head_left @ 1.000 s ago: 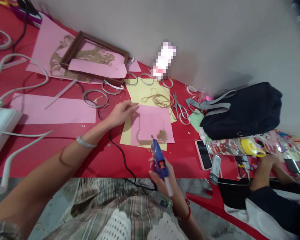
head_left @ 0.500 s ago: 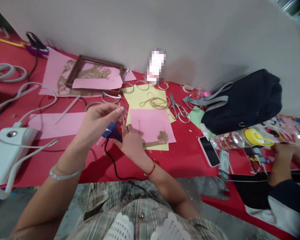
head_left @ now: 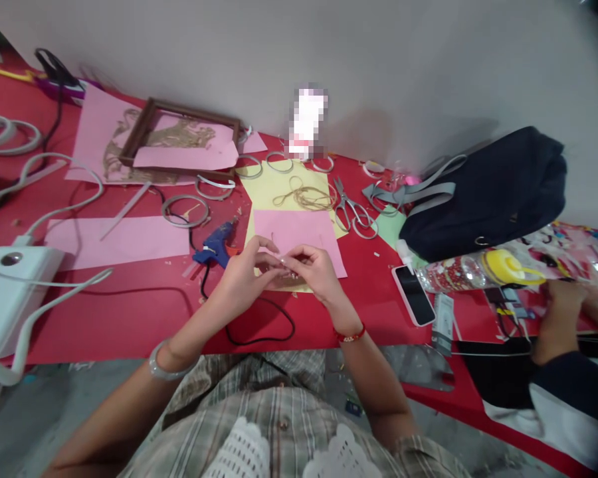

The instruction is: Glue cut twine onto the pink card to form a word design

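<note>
Pink paper (head_left: 292, 232) under left hand (head_left: 242, 282), right hand (head_left: 319, 275); fingers (head_left: 301, 252) pinched, anything held unclear.

No readable text, labels or numbers

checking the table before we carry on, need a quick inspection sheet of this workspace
surface: red tabletop, small scraps scattered on it
job's things: pink paper sheet on yellow paper; twine coiled on the yellow; blue glue gun lying left of the sheet
clutter: scissors, wooden frame, phone
grippers: left hand and right hand meet at the fingertips over the sheet; anything held is too small to tell
cables: black glue gun cord; white cables by white power block
surroundings: co-worker's hand; black bag
</note>
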Demonstrator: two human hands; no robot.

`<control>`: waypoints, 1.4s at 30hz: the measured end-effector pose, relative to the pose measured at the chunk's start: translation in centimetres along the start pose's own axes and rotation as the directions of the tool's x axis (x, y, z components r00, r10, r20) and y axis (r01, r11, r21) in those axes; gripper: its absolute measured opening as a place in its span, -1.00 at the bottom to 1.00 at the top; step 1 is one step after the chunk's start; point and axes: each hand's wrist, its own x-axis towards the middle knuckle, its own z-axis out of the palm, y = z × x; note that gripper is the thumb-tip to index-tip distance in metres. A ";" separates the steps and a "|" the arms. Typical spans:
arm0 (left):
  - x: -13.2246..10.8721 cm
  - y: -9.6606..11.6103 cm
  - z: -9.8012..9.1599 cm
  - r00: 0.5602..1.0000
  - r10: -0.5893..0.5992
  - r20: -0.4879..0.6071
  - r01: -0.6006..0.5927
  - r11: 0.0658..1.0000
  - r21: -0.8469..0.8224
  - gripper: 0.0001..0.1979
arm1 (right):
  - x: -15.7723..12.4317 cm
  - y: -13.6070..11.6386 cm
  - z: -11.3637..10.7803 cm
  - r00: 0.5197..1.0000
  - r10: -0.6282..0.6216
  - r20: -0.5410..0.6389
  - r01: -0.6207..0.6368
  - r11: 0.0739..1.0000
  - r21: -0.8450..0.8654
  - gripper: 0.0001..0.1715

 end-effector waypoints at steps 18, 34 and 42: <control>-5.8 -4.3 2.2 0.948 0.312 0.056 -0.272 0.709 0.651 -0.69 | 4.4 3.8 -0.5 0.994 0.075 0.078 -0.068 0.994 -0.084 -0.44; -5.3 -4.1 2.8 0.967 0.222 0.126 -0.232 0.560 0.795 -0.50 | 4.5 3.8 0.0 0.995 0.056 0.082 -0.046 0.992 -0.120 -0.50; -5.0 -3.9 3.0 0.979 0.156 0.134 -0.196 0.518 0.832 -0.45 | 4.9 4.8 -0.3 0.995 0.051 0.089 -0.040 0.992 -0.120 -0.53</control>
